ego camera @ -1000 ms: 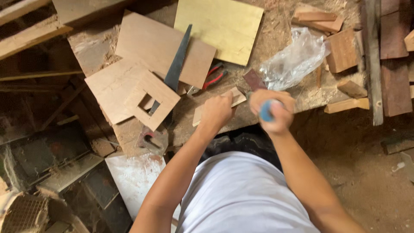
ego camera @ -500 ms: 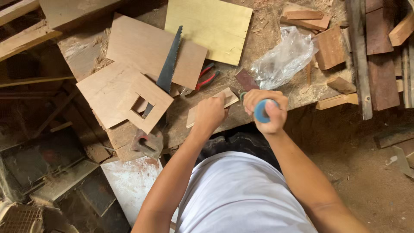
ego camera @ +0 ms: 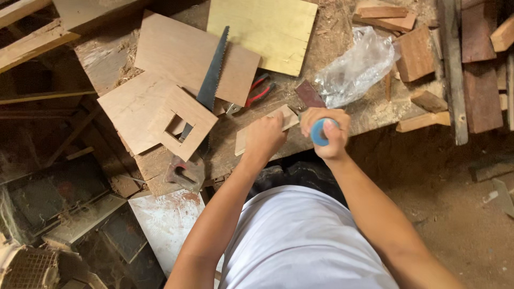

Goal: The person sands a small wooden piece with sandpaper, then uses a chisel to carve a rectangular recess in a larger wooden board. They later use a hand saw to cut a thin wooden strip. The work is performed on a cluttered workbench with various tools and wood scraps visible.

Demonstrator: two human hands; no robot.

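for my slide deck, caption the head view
Left hand steadies a small pale wooden strip while right hand grips a blue-handled tool.

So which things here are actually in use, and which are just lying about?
In use: left hand pressing small wood strip; right hand gripping blue-handled tool.
Lying about: handsaw, red-handled pliers, plastic bag, yellow board, cut-out panel.

- handle [ego camera: 319, 132]: blue
- pliers [ego camera: 258, 91]: red grips
- saw [ego camera: 212, 72]: dark grey blade
- board [ego camera: 264, 31]: yellow
- bag [ego camera: 356, 68]: clear
- shirt [ego camera: 300, 241]: white
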